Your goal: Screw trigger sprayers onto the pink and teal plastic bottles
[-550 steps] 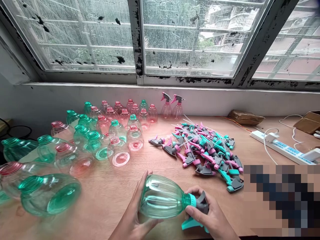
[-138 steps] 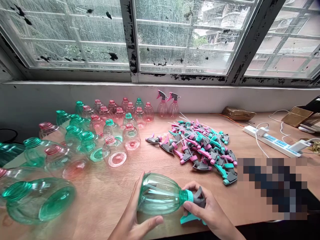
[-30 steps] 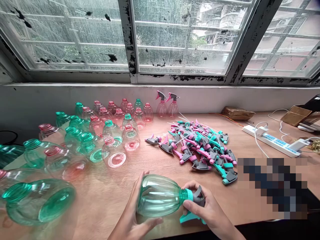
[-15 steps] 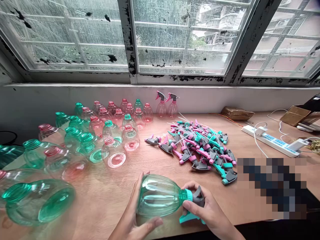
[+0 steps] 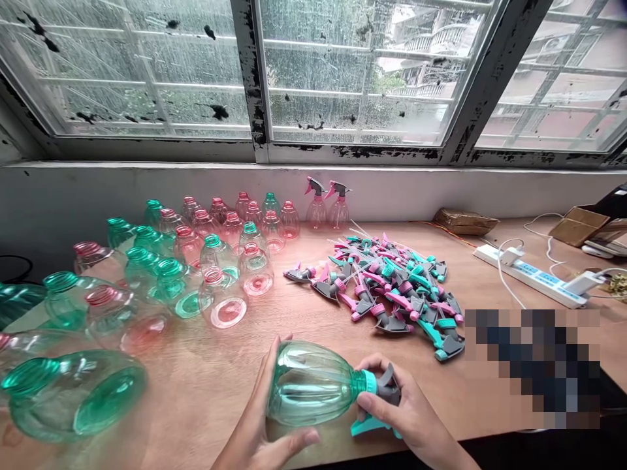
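A clear green spray bottle [image 5: 311,384] lies on its side in the air above the table's front edge, its neck pointing right. My left hand [image 5: 264,418] cups its base, thumb below and fingers behind. At the neck, my right hand [image 5: 406,408] grips the grey and turquoise trigger sprayer [image 5: 388,385], whose turquoise collar sits on the bottle's mouth. The turquoise trigger hangs below my right fingers. Beyond my hands lies a heap of loose pink, turquoise and grey trigger sprayers [image 5: 392,281].
Several open pink and green bottles [image 5: 223,300] stand on the left. Two bottles with pink sprayers [image 5: 326,210] stand by the wall. A white power strip [image 5: 531,277] with cables and a brown package [image 5: 465,222] are at the right, near a blurred-out dark patch [image 5: 543,369].
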Tool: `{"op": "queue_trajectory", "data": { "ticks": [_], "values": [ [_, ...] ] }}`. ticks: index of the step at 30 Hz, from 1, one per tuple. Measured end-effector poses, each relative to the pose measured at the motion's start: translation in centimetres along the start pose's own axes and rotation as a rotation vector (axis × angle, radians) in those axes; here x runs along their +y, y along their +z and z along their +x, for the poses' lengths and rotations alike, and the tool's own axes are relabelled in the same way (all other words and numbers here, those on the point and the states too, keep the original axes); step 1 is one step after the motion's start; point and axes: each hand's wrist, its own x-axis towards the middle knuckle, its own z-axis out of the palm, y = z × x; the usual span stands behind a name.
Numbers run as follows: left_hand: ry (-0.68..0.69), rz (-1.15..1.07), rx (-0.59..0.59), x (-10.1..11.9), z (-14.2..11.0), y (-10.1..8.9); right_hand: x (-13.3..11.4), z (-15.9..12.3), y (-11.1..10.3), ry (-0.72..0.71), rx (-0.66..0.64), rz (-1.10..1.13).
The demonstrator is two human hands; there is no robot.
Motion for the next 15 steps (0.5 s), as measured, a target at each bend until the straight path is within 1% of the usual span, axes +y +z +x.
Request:
{"op": "queue_trajectory", "data": {
  "ticks": [5, 12, 15],
  "values": [
    [-0.004, -0.006, -0.003, 0.30, 0.16, 0.06, -0.14, 0.01, -0.06, 0.003, -0.006, 0.002],
    [0.053, 0.030, 0.054, -0.53, 0.30, 0.41, -0.06, 0.00, 0.04, 0.004, -0.004, 0.012],
    [0.030, 0.020, 0.041, -0.39, 0.12, 0.26, 0.02, 0.00, 0.06, 0.007, -0.007, 0.024]
  ]
}}
